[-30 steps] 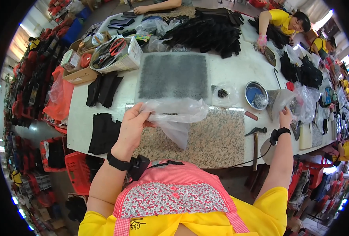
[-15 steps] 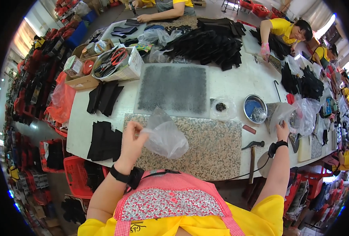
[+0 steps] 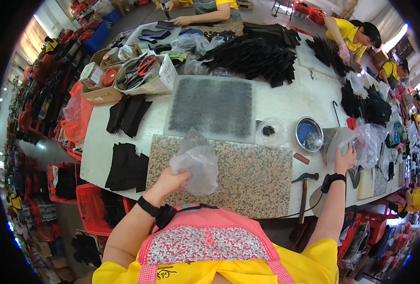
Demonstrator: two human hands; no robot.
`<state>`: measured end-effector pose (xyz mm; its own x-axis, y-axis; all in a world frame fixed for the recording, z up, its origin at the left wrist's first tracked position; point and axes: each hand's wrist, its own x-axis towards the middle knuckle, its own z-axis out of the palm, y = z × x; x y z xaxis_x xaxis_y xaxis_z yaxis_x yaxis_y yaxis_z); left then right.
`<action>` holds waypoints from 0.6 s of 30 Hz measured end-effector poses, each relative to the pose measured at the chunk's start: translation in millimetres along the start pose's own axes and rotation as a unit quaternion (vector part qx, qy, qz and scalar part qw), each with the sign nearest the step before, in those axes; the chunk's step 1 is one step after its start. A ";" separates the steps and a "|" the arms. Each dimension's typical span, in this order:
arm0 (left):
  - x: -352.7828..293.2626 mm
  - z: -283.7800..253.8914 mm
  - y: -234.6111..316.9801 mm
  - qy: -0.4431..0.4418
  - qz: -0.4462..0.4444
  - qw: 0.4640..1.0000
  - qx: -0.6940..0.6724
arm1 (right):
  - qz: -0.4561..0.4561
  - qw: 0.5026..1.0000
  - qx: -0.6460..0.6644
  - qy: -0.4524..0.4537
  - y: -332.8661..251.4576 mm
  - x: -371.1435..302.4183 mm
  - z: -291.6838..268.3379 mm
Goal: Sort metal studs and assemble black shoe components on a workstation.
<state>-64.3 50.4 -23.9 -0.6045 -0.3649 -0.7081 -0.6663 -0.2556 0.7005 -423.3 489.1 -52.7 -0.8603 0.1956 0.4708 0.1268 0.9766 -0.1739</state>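
My left hand (image 3: 168, 183) grips a crumpled clear plastic bag (image 3: 195, 163) above the near edge of a speckled granite slab (image 3: 257, 177). Far out to the right, my right hand (image 3: 345, 158) rests on another clear plastic bag (image 3: 356, 139) at the table's right end. Behind the slab lies a grey scuffed cutting mat (image 3: 212, 109). A hammer (image 3: 304, 189) lies at the slab's right edge.
Black cut pieces lie in stacks at the left (image 3: 127, 165) and in a big heap at the back (image 3: 255, 54). A round metal dish (image 3: 308, 134), a small bag of dark bits (image 3: 268, 131) and a box of scissors (image 3: 146, 73) sit nearby. Other people work at the far side.
My left hand has pulled the clear bag from over the grey mat toward me, bunching it up over the granite slab. My right hand stays on the bag at the right.
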 end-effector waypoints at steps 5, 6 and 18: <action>25.6 5.3 -15.7 0.037 0.107 0.986 -0.123 | -0.227 0.875 0.381 -0.195 -133.5 -84.0 -75.0; 27.9 5.5 -15.0 0.040 0.091 0.987 -0.124 | -0.266 0.802 0.457 -0.276 -173.8 -117.6 -101.9; 37.6 -43.4 -4.6 0.038 0.106 0.923 -0.368 | 0.062 0.505 0.648 -0.567 -302.5 -217.4 -95.4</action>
<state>-65.0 -1.0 -49.9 -0.6361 -0.5316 -0.5593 -0.0425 -0.6996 0.7133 -227.6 159.7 -19.9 -0.7084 -0.6467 -0.2828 0.4163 -0.0592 -0.9073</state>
